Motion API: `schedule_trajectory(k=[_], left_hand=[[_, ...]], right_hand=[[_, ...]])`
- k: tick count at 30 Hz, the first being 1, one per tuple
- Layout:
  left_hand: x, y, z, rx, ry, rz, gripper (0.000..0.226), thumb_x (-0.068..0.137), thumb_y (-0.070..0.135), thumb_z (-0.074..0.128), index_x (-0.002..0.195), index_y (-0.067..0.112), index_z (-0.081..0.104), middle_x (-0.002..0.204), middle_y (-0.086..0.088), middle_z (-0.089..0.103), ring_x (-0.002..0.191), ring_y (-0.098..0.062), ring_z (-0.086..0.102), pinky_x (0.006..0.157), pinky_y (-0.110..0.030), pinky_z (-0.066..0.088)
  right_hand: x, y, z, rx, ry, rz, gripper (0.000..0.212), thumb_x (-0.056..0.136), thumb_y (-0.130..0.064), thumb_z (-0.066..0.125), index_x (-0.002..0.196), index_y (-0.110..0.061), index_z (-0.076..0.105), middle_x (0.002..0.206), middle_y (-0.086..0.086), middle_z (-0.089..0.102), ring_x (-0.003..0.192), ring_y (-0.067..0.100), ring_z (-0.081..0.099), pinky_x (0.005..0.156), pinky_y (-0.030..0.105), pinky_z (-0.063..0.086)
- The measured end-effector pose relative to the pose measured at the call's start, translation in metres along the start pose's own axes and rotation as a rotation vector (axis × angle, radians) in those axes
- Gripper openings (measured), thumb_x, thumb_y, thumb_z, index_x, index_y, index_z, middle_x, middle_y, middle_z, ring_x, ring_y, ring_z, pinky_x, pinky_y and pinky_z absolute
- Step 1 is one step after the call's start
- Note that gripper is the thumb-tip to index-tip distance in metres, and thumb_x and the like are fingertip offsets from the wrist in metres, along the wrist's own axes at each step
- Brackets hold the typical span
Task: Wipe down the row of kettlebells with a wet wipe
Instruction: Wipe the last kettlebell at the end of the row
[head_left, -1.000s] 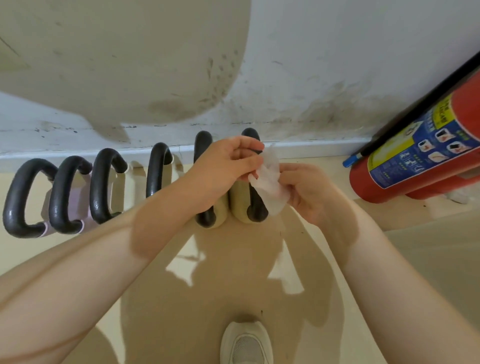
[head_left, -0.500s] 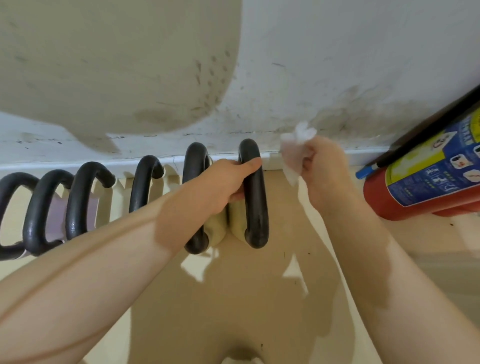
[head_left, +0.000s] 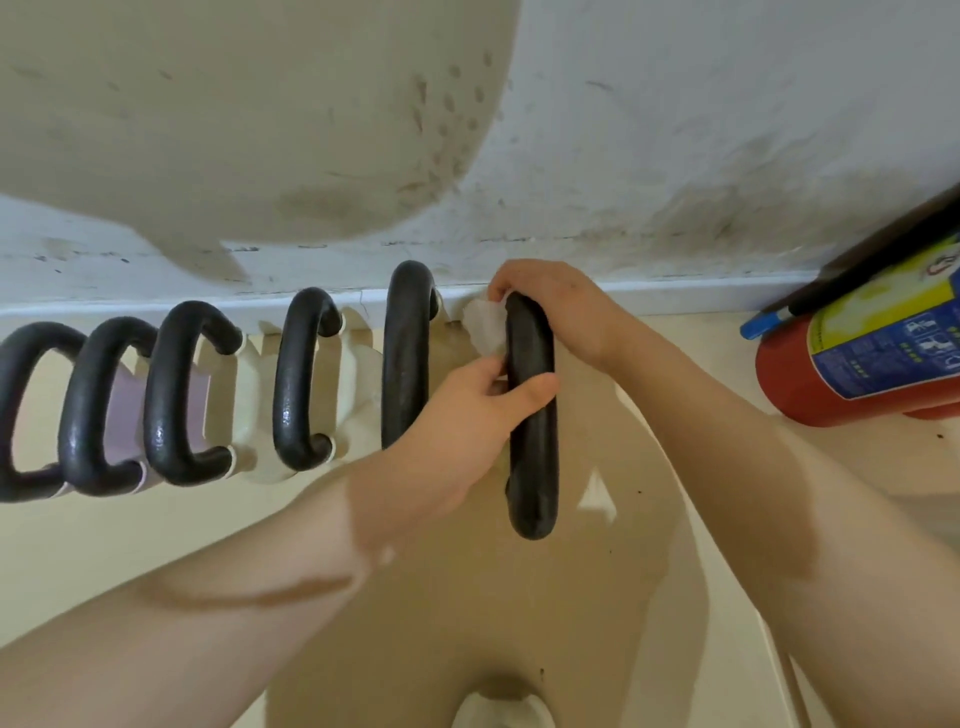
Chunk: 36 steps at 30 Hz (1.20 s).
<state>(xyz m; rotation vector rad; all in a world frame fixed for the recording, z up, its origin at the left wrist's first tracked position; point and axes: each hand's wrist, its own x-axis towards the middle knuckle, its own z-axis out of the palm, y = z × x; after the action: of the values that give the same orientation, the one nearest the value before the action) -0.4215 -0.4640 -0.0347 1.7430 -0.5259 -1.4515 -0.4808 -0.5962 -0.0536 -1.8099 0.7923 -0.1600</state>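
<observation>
Several kettlebells with black handles stand in a row along the wall's base. The rightmost kettlebell (head_left: 531, 452) shows its long black handle. My left hand (head_left: 467, 415) grips the middle of that handle, thumb over the top. My right hand (head_left: 558, 312) is curled over the handle's far end and holds the white wet wipe (head_left: 483, 330) against it. The wipe sticks out to the left of the handle. The neighbouring kettlebell (head_left: 406, 358) stands just left, partly hidden by my left wrist.
A red fire extinguisher (head_left: 857, 358) lies on the floor at the right, near the wall. The white skirting (head_left: 675, 296) runs behind the row. A shoe tip (head_left: 504, 709) shows at the bottom edge. Beige floor lies in front of the kettlebells.
My right hand came down from beside the handle and now presses the wipe onto the far end of the rightmost handle. My left hand wrapped more fully round that handle.
</observation>
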Motion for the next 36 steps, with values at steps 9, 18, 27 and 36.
schedule_trajectory(k=[9, 18, 27, 36], left_hand=[[0.012, 0.007, -0.007, -0.006, 0.059, -0.035, 0.021, 0.087, 0.035, 0.060, 0.099, 0.019, 0.064, 0.102, -0.006, 0.070, 0.099, -0.022, 0.065, 0.098, -0.042, 0.048], [0.016, 0.006, -0.010, -0.002, -0.001, -0.013, 0.022, 0.088, 0.031, 0.059, 0.103, 0.017, 0.065, 0.103, -0.009, 0.071, 0.098, -0.019, 0.067, 0.097, -0.036, 0.049], [0.016, 0.004, -0.011, 0.027, -0.006, 0.026, 0.020, 0.088, 0.030, 0.059, 0.102, 0.018, 0.065, 0.092, 0.000, 0.073, 0.087, -0.012, 0.069, 0.085, -0.028, 0.053], [0.028, 0.013, -0.013, 0.018, -0.025, -0.040, 0.030, 0.087, 0.036, 0.059, 0.107, 0.014, 0.064, 0.099, -0.004, 0.073, 0.093, -0.017, 0.069, 0.093, -0.034, 0.052]], right_hand=[[-0.004, 0.008, 0.002, 0.295, 0.162, -0.006, 0.066, 0.102, -0.036, 0.008, 0.088, -0.013, 0.069, 0.103, -0.006, 0.069, 0.101, 0.001, 0.061, 0.086, 0.010, 0.041], [-0.005, 0.001, 0.022, 0.315, 0.673, 0.170, 0.011, 0.087, -0.021, 0.062, 0.092, -0.016, 0.069, 0.081, -0.010, 0.065, 0.081, 0.005, 0.061, 0.083, 0.025, 0.050], [-0.014, -0.031, 0.027, 0.301, 0.254, 0.367, 0.029, 0.096, -0.026, 0.047, 0.118, -0.007, 0.054, 0.118, 0.008, 0.056, 0.107, 0.020, 0.054, 0.098, 0.036, 0.043], [-0.031, -0.019, 0.014, 0.626, 0.242, 0.454, 0.060, 0.093, -0.057, 0.032, 0.116, -0.009, 0.061, 0.105, 0.008, 0.069, 0.094, 0.019, 0.066, 0.084, 0.030, 0.051]])
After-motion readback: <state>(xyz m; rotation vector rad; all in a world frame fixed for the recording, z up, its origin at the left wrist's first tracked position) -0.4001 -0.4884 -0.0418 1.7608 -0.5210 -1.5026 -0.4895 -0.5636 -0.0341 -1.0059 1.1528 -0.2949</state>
